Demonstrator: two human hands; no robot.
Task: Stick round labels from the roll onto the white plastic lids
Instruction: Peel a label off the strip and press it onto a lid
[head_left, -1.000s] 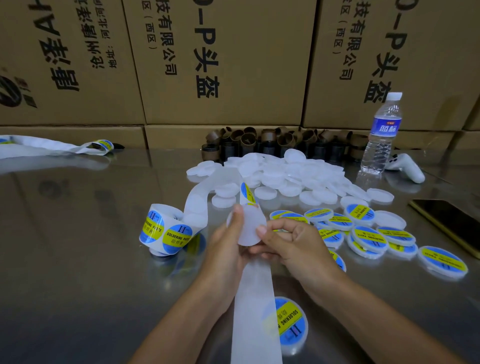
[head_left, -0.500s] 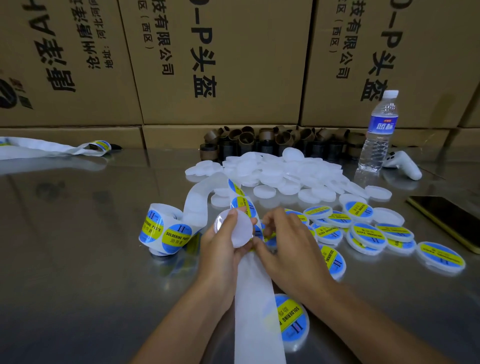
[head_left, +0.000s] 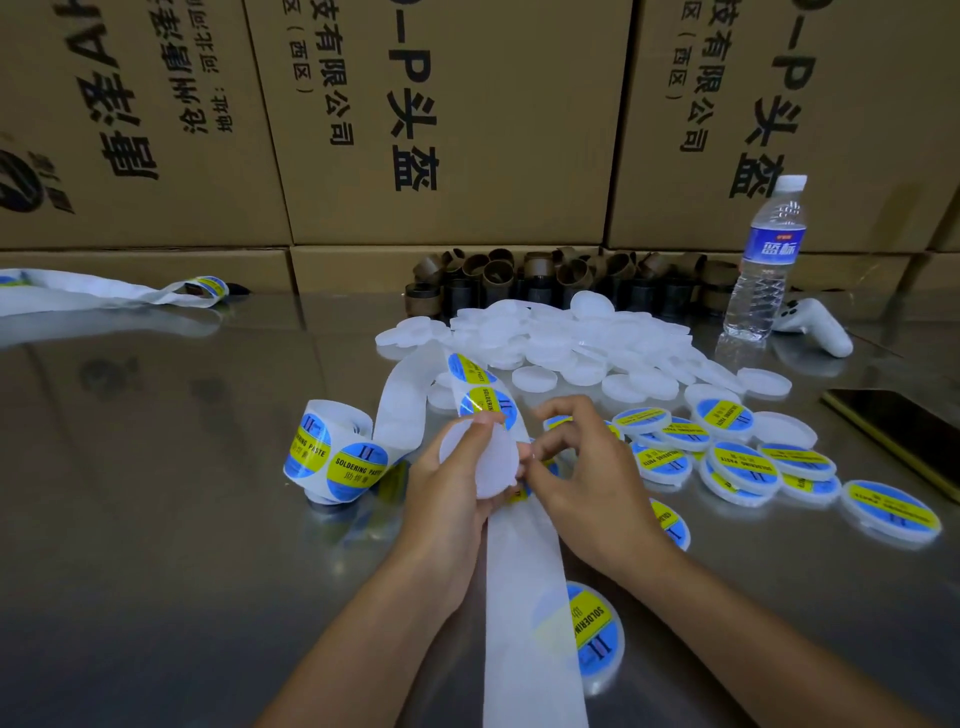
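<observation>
My left hand (head_left: 447, 499) grips a plain white plastic lid (head_left: 480, 460) upright by its edge, thumb on its top rim. My right hand (head_left: 582, 483) is beside it, fingers curled at the lid's right edge, pinching at a blue and yellow label there that is mostly hidden. The label roll (head_left: 332, 457) lies to the left, and its backing strip (head_left: 524, 597) runs over my hands toward me. Two labels (head_left: 485, 402) sit on the strip just above the lid. A heap of unlabelled lids (head_left: 566, 343) lies behind. Labelled lids (head_left: 737, 457) are spread to the right.
One labelled lid (head_left: 597, 631) lies under the strip near me. A water bottle (head_left: 766, 260), a white controller (head_left: 815, 325) and a dark phone (head_left: 904, 431) are at the right. Empty cardboard cores (head_left: 545, 280) line the back before stacked cartons (head_left: 441, 124). Spent backing strip (head_left: 104, 293) lies far left.
The strip has been pulled toward me, bringing two labels up over the fold. My left hand has turned the white lid upright, and my right hand has shifted to the lid's right edge.
</observation>
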